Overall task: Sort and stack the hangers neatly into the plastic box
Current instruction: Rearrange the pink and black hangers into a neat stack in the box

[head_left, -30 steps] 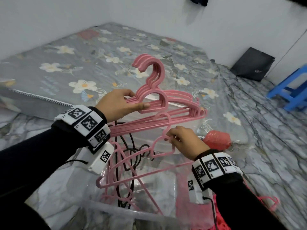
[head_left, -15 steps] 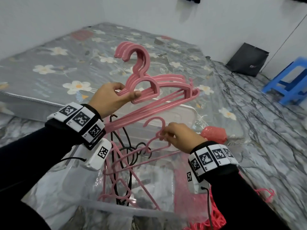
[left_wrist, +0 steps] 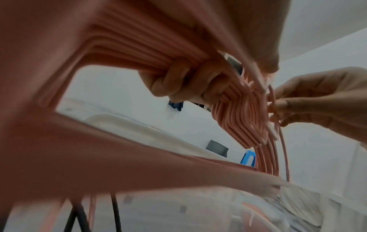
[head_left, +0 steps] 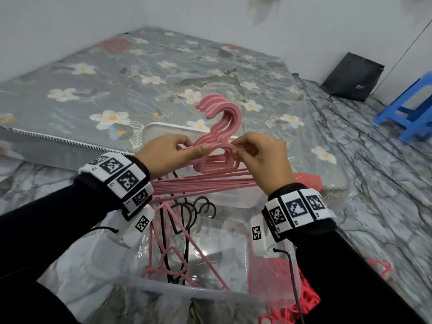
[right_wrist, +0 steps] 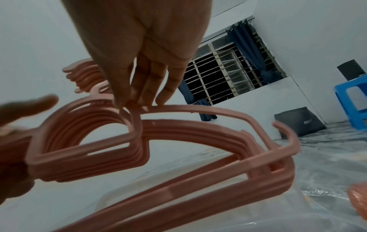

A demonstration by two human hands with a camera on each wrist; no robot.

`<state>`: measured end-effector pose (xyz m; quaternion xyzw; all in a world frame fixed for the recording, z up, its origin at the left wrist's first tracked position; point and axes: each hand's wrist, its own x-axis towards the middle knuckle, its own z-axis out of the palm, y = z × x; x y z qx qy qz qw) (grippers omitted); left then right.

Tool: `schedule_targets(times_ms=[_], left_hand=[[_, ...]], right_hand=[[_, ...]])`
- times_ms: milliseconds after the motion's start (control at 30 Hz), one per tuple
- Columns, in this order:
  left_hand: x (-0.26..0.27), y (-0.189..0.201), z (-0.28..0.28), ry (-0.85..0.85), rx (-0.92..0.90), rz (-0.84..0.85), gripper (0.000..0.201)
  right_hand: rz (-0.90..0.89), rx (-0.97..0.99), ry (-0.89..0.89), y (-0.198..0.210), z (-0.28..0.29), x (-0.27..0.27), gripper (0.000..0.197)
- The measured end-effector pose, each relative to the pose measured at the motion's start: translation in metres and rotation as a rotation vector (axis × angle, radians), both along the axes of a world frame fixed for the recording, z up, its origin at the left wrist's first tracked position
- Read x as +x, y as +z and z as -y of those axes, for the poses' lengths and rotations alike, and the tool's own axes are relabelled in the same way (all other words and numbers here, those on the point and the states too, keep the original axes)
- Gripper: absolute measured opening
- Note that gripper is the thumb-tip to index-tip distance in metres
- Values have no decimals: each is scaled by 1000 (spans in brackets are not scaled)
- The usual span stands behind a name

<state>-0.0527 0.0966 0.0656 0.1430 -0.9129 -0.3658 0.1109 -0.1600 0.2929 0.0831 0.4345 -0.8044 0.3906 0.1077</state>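
My left hand (head_left: 168, 153) grips a stack of pink hangers (head_left: 224, 118) just under the hooks, above the clear plastic box (head_left: 187, 294). Its fingers (left_wrist: 178, 83) curl round the stack (left_wrist: 238, 119). My right hand (head_left: 264, 157) pinches one more pink hanger against the stack's right side. The right wrist view shows its fingertips (right_wrist: 135, 100) on that hanger's top bar beside the stack (right_wrist: 89, 150). Loose pink hangers (head_left: 168, 253) and black hangers (head_left: 203, 206) lie tangled inside the box.
A white lid (head_left: 159, 129) leans behind the box against a grey floral mattress (head_left: 117, 90). A red mesh bag (head_left: 306, 181) lies right of the box. A black bag (head_left: 353, 77) and a blue stool (head_left: 411, 108) stand at the far right.
My right hand lifted a pink hanger out of the box and brought it up to the stack. My left hand lowered the stack towards the right hand.
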Motion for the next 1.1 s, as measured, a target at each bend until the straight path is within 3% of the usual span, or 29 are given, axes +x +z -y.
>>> schedule_targets(times_ms=[167, 267, 333, 467, 567, 767, 933, 1100], left_hand=[[-2, 2, -11, -55, -12, 76, 59], [-2, 7, -6, -12, -32, 43, 45], [-2, 10, 1, 36, -69, 12, 39], [-3, 15, 12, 100, -106, -16, 36], [-4, 16, 17, 127, -78, -58, 35], [-8, 15, 18, 123, -70, -71, 52], [-10, 12, 20, 101, -106, -50, 46], [-9, 10, 22, 101, -98, -56, 44]], right_hand=[[-23, -125, -110, -5, 1, -2, 15], [-158, -85, -94, -8, -5, -8, 25], [-166, 98, 19, -13, -7, -9, 27], [-150, 778, 235, -54, 7, 10, 17], [-256, 1034, 419, -95, 36, 40, 19], [-722, 1212, 797, -157, 81, 90, 23], [-961, 1325, 886, -185, 104, 106, 25], [-956, 1427, 818, -205, 112, 113, 30]])
